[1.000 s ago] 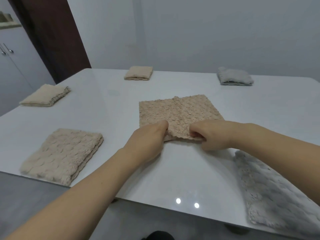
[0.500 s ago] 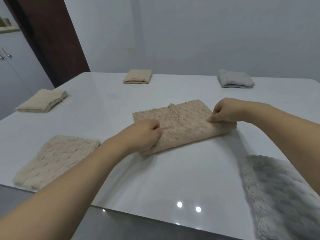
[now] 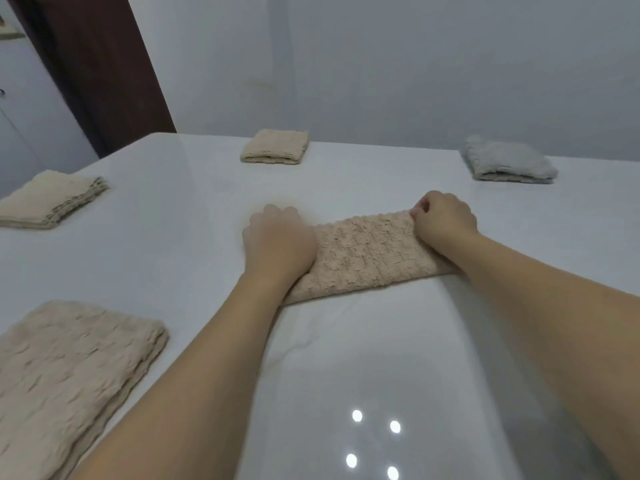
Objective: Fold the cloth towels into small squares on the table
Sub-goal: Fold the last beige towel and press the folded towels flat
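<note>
Both forearms reach forward over the white bench (image 3: pixel 346 358) and meet a beige towel (image 3: pixel 367 254) that lies folded into a long band near the middle of the bench, its length running from left to right and slightly tilted. The left hand (image 3: pixel 277 240) sits knuckles-up on the left end of the band; its fingers curl down over the far edge, but the picture is blurred there and I cannot tell whether its grip is clenched on the cloth or only pressing it. The right hand (image 3: pixel 445 216) is at the right end, fingers curled inward, its grip pinching the far corner of the beige towel between thumb and fingertips, with the wrist lying across the end of the band. Counted, five towels show in all. Four are beige: the one under the hands, a larger folded one (image 3: pixel 69 372) at the near left edge, a folded square (image 3: pixel 52 199) at the far left edge, and a small folded square (image 3: pixel 275 147) at the far side. One is grey (image 3: pixel 509 162), folded, at the far right. Behind the bench stands a pale wall (image 3: pixel 415 64), with a dark brown panel (image 3: pixel 104 64) to its left.
</note>
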Demonstrator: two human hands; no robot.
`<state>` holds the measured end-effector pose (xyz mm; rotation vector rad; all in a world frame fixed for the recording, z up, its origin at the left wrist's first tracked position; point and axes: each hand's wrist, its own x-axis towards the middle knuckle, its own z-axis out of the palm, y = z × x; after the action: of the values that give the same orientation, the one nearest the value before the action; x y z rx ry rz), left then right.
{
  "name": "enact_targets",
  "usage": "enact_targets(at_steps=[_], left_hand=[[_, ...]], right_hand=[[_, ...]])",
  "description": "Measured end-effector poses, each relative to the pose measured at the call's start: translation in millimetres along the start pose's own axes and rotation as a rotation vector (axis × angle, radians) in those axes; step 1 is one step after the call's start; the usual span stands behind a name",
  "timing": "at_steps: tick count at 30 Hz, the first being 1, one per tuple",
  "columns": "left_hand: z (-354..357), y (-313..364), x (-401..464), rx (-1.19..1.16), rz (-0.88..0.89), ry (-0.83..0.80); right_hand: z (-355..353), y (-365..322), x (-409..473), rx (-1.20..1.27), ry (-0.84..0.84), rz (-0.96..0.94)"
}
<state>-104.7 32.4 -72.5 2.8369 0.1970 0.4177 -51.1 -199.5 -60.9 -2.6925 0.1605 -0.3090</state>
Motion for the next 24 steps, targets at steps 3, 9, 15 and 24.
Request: enact_targets(at_steps=[3,9,15,24], left_hand=[[5.7,-7.0,1.2,-0.064,0.021,0.010],[-3.8,-5.3,-1.0,0.008,0.071,0.016],[-19.0,-2.9,-5.6,0.017,0.101,-0.052],[-26.5,-7.4,-5.8,0.130,0.013,-0.175]], right_hand=[[15.0,5.7,0.2,-0.110,0.111,-0.035],[15.1,6.2,3.2,-0.151,0.091,-0.098],[-2.8,5.3,2.2,0.061,-0.049,-0.237],[-30.9,-0.5,18.2,0.191,-0.413,-0.111]])
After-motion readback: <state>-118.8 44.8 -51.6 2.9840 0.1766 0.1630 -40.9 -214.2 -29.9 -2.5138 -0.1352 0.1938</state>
